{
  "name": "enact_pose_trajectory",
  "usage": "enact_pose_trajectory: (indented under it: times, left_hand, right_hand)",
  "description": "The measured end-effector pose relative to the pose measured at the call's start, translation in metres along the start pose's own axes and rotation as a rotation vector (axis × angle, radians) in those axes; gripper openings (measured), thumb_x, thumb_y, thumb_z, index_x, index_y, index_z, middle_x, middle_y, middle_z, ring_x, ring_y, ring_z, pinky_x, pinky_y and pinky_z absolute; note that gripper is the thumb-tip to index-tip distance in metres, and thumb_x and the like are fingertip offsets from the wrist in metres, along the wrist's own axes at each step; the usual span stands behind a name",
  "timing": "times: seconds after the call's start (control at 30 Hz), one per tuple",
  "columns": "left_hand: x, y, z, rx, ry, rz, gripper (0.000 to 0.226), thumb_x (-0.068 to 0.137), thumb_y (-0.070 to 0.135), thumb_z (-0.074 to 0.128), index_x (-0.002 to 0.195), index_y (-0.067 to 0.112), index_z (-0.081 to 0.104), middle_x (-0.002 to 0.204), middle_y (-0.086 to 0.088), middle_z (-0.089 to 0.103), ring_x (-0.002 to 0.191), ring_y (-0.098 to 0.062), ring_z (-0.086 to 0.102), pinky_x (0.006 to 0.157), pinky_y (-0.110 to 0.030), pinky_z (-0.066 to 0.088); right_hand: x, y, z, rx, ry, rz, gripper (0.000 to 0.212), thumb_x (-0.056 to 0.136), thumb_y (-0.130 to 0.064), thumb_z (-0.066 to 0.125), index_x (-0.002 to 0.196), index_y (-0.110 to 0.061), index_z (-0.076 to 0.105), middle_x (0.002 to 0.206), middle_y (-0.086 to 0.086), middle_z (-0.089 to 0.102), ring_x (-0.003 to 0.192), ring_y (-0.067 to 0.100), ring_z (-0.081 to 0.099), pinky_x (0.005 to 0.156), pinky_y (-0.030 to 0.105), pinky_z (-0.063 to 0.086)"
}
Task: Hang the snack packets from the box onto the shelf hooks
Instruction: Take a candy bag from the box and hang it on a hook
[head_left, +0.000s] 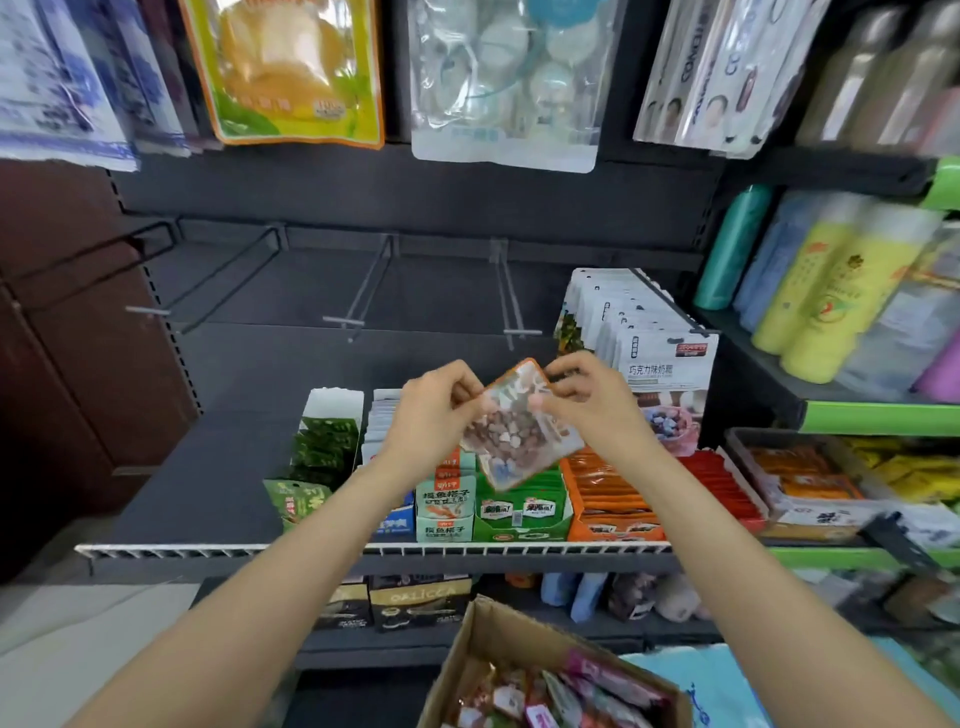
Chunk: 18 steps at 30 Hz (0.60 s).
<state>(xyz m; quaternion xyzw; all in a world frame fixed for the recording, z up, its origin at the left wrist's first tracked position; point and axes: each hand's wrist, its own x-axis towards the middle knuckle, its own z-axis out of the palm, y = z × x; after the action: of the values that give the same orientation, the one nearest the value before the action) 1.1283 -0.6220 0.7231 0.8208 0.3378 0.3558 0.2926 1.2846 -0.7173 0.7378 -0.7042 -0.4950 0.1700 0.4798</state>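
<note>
Both hands (519, 410) pinching tilted orange-edged snack packet (514, 431), clear window showing brown pieces

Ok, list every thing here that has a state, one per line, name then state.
left hand: pinching the packet's top edge
right hand: pinching the packet's top edge
snack packet: held up in front of the hooks, tilted, not yet hung
bare hooks: nothing hanging on them
rightmost hook: loaded with white packets
cardboard box: open, packets inside

A black carton (420, 603) under the shelf reads "DALICCA".
</note>
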Motion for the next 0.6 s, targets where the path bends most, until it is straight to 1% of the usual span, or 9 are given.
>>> enact_pose_trajectory:
  times: [0.07, 0.17, 0.2, 0.3, 0.37, 0.43, 0.47, 0.53, 0.6]
  left_hand:
    - [0.002, -0.011, -0.002, -0.131, 0.082, -0.052, 0.016, 0.082, 0.016, 0.071, 0.076, 0.015, 0.057, 0.067, 0.010, 0.057, 0.062, 0.001, 0.051, 0.059, -0.009, 0.040]
    - [0.005, -0.018, -0.003, -0.334, 0.082, -0.131, 0.014, 0.084, 0.014, 0.069, 0.085, 0.014, 0.055, 0.073, 0.006, 0.059, 0.068, -0.008, 0.056, 0.065, -0.021, 0.046]
    - [0.006, -0.019, -0.003, -0.357, 0.052, -0.134, 0.019, 0.084, 0.013, 0.069, 0.093, 0.017, 0.052, 0.074, 0.005, 0.060, 0.069, -0.010, 0.058, 0.064, -0.021, 0.047]
    - [0.008, -0.020, -0.001, -0.251, -0.046, -0.032, 0.060, 0.084, 0.007, 0.068, 0.130, 0.033, 0.038, 0.084, 0.010, 0.057, 0.060, -0.003, 0.053, 0.057, -0.011, 0.044]
    - [0.013, -0.024, 0.003, -0.119, -0.067, 0.051, 0.070, 0.086, 0.009, 0.066, 0.139, 0.040, 0.033, 0.092, 0.005, 0.052, 0.062, -0.002, 0.045, 0.065, -0.016, 0.041]
    - [0.017, -0.028, 0.007, -0.053, -0.058, 0.069, 0.067, 0.088, 0.012, 0.064, 0.140, 0.041, 0.035, 0.087, 0.003, 0.045, 0.065, -0.004, 0.041, 0.072, -0.021, 0.037]
    - [0.018, -0.029, 0.008, -0.050, -0.053, 0.068, 0.065, 0.088, 0.012, 0.064, 0.140, 0.041, 0.036, 0.083, 0.004, 0.041, 0.065, -0.005, 0.039, 0.072, -0.021, 0.035]
    - [0.020, -0.029, 0.010, -0.051, -0.044, 0.070, 0.064, 0.089, 0.013, 0.063, 0.140, 0.040, 0.037, 0.079, 0.005, 0.036, 0.065, -0.006, 0.038, 0.071, -0.019, 0.033]
    - [0.022, -0.029, 0.011, -0.039, -0.038, 0.081, 0.064, 0.089, 0.014, 0.063, 0.141, 0.040, 0.036, 0.079, 0.006, 0.035, 0.066, -0.005, 0.039, 0.072, -0.017, 0.032]
  right_hand:
    - [0.002, 0.007, 0.004, 0.022, -0.011, 0.088, 0.029, 0.084, -0.020, 0.069, 0.108, -0.016, 0.054, 0.099, 0.000, 0.063, 0.086, 0.010, 0.060, 0.066, 0.021, 0.049]
    - [0.003, 0.011, 0.011, 0.190, 0.047, 0.142, 0.014, 0.089, -0.010, 0.061, 0.103, -0.008, 0.060, 0.094, 0.004, 0.067, 0.075, 0.006, 0.065, 0.060, 0.016, 0.053]
    - [0.005, 0.012, 0.013, 0.240, 0.086, 0.139, 0.009, 0.090, -0.010, 0.060, 0.098, -0.011, 0.062, 0.093, 0.006, 0.069, 0.077, 0.011, 0.067, 0.062, 0.020, 0.055]
    - [0.013, 0.014, 0.019, 0.173, 0.176, 0.079, 0.010, 0.091, -0.017, 0.060, 0.085, -0.023, 0.064, 0.087, 0.008, 0.069, 0.085, 0.027, 0.067, 0.073, 0.042, 0.056]
    - [0.017, 0.014, 0.023, 0.118, 0.210, 0.054, 0.011, 0.091, -0.018, 0.060, 0.082, -0.024, 0.062, 0.083, 0.009, 0.068, 0.083, 0.028, 0.066, 0.074, 0.043, 0.055]
    - [0.020, 0.015, 0.025, 0.103, 0.239, 0.026, 0.006, 0.091, -0.017, 0.059, 0.088, -0.021, 0.062, 0.082, 0.008, 0.067, 0.080, 0.023, 0.065, 0.073, 0.039, 0.054]
    - [0.020, 0.014, 0.025, 0.074, 0.259, -0.002, 0.005, 0.091, -0.016, 0.059, 0.095, -0.020, 0.060, 0.081, 0.006, 0.066, 0.077, 0.019, 0.064, 0.072, 0.033, 0.052]
    - [0.020, 0.016, 0.026, 0.030, 0.299, -0.065, 0.024, 0.091, -0.013, 0.059, 0.113, -0.019, 0.052, 0.081, 0.006, 0.065, 0.077, 0.018, 0.063, 0.072, 0.027, 0.050]
    - [0.018, 0.018, 0.028, 0.003, 0.320, -0.148, 0.033, 0.091, -0.010, 0.058, 0.119, -0.024, 0.049, 0.086, 0.004, 0.065, 0.077, 0.018, 0.065, 0.071, 0.029, 0.053]
